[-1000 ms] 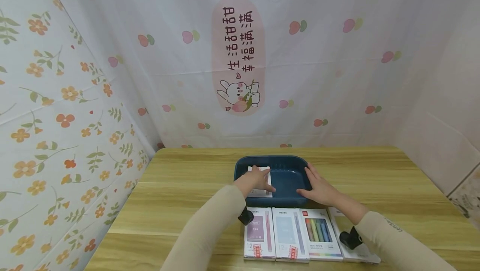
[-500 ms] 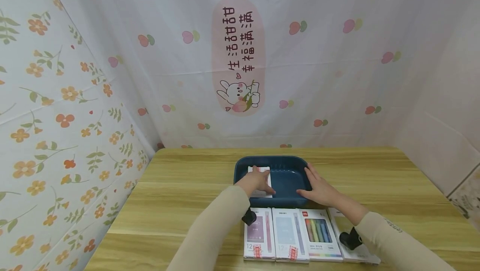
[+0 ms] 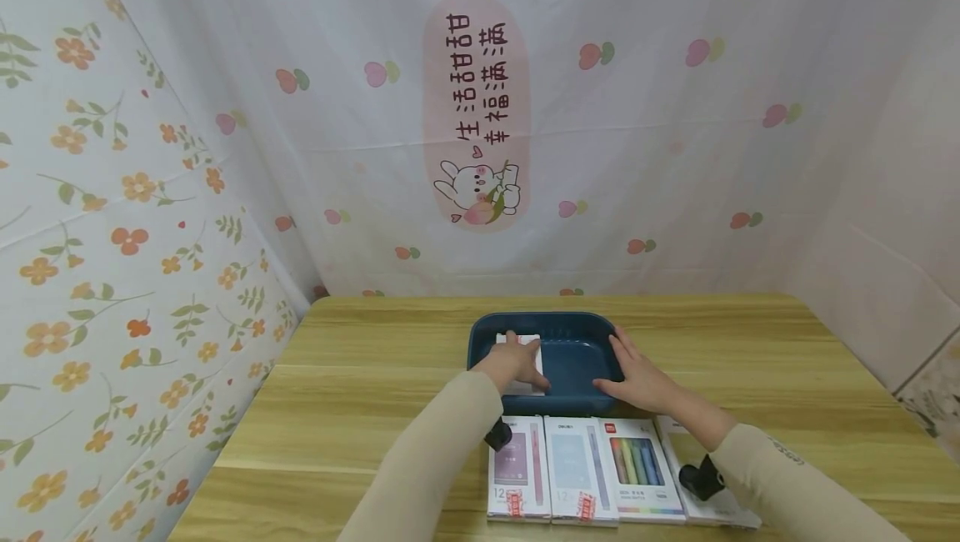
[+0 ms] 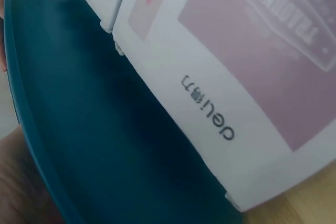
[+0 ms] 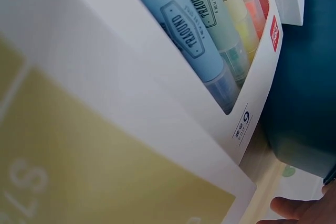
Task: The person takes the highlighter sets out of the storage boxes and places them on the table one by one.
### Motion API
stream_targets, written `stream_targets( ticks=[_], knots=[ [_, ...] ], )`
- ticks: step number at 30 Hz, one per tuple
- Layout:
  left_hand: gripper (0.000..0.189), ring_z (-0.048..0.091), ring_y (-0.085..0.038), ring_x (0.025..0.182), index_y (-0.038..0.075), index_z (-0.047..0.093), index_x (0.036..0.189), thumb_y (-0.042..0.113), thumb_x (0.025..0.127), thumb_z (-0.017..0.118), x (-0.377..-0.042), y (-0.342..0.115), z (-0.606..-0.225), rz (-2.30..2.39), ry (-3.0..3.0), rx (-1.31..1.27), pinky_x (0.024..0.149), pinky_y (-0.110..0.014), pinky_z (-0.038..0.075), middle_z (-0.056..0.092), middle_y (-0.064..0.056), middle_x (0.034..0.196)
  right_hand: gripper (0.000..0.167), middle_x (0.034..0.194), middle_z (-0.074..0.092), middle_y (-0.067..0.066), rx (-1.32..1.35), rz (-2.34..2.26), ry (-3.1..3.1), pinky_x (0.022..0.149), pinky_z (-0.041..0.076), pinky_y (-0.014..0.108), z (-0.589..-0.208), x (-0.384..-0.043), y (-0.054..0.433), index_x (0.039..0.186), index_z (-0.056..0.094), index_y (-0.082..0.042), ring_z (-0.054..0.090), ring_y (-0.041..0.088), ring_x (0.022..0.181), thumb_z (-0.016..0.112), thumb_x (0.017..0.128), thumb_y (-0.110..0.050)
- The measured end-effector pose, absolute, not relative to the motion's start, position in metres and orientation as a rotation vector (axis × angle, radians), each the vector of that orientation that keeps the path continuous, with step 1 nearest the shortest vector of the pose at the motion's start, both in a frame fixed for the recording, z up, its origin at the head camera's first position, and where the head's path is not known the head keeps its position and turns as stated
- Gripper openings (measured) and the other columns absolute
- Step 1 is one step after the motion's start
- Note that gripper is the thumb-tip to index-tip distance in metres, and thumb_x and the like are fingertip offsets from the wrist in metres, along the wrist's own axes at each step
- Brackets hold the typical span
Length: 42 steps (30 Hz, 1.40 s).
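Note:
My left hand (image 3: 517,358) reaches into a dark blue plastic bin (image 3: 573,403) with spread fingers. It rests over a white box (image 3: 531,390) lying at the bin's left end and hides most of that box. At the bin's right end, my right hand (image 3: 639,377) lies with fingers along the rim and thumb apart at the front corner. In front of the bin stand several flat white pen boxes in a row: one with a pink panel (image 3: 512,469), one pale blue (image 3: 576,463), a box of highlighters (image 3: 639,465) and a yellowish one (image 3: 723,504) partly under my right forearm.
The wooden table (image 3: 360,375) extends to both sides of the bin. White printed curtain (image 3: 637,150) hangs along the back edge, and a flowered one (image 3: 135,275) on the left. A camera (image 3: 702,479) on my right wrist hangs over the boxes.
My left forearm and wrist have shifted slightly to the right, while the left fingers stay over the white box. The right hand, bin and boxes hold their places.

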State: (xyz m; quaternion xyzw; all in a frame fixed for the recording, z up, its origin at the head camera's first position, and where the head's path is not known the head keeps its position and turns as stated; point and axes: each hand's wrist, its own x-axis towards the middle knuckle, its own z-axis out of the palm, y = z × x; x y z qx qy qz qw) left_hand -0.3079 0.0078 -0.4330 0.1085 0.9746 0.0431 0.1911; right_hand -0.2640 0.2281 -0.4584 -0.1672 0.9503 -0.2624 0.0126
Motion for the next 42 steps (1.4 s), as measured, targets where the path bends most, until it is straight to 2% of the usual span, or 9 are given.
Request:
stream_targets(
  ticks=[11,16,20,30,37,42],
  knots=[
    [0.087,0.042,-0.03,0.125,0.032,0.025,0.145,0.057,0.073,0.067,-0.3038,0.0077,-0.4344,0.155,2.711,0.328,0.095,-0.041,0.041,0.014,-0.011,0.152,0.087,0.147,0.006,0.031,-0.516,-0.816,2.968,0.094,0.029,0.064,-0.4588,-0.264,0.2289,0.139,0.017,0.013,0.023,0.052,0.128,0.062,0.084,-0.038],
    [0.085,0.042,-0.029,0.125,0.031,0.026,0.145,0.055,0.074,0.068,-0.3015,0.0063,-0.433,0.196,2.716,0.342,0.097,-0.042,0.04,0.018,-0.009,0.151,0.087,0.147,0.006,0.031,-0.514,-0.804,2.972,0.094,0.029,0.064,-0.4579,-0.2639,0.2286,0.139,0.017,0.013,0.024,0.052,0.127,0.062,0.084,-0.038],
    [0.084,0.048,-0.027,0.119,0.032,0.027,0.144,0.056,0.074,0.067,-0.3012,0.006,-0.4345,0.153,2.742,0.371,0.097,-0.041,0.041,0.024,-0.008,0.148,0.087,0.147,0.006,0.032,-0.512,-0.804,2.969,0.094,0.029,0.064,-0.4577,-0.2639,0.2288,0.139,0.017,0.014,0.024,0.053,0.127,0.061,0.084,-0.038],
    [0.084,0.04,-0.03,0.127,0.033,0.024,0.145,0.059,0.075,0.064,-0.3035,0.0058,-0.4319,0.058,2.717,0.432,0.102,-0.044,0.035,0.019,-0.009,0.151,0.086,0.147,0.007,0.032,-0.513,-0.798,2.974,0.094,0.03,0.064,-0.4563,-0.264,0.2281,0.139,0.018,0.014,0.024,0.052,0.127,0.062,0.084,-0.037],
    [0.082,0.044,-0.034,0.121,0.035,0.029,0.143,0.054,0.073,0.068,-0.3044,0.0064,-0.4313,0.149,2.727,0.38,0.095,-0.049,0.04,0.023,-0.011,0.148,0.087,0.147,0.006,0.032,-0.518,-0.808,2.967,0.095,0.03,0.063,-0.4547,-0.263,0.2277,0.139,0.017,0.014,0.023,0.052,0.128,0.062,0.085,-0.037],
    [0.076,0.055,-0.027,0.099,0.034,0.033,0.141,0.052,0.076,0.067,-0.306,0.0089,-0.4322,0.153,2.744,0.369,0.088,-0.042,0.046,0.027,-0.012,0.144,0.087,0.147,0.007,0.032,-0.517,-0.81,2.969,0.096,0.03,0.062,-0.4541,-0.2613,0.227,0.139,0.018,0.014,0.023,0.051,0.129,0.062,0.084,-0.038]
  ],
)
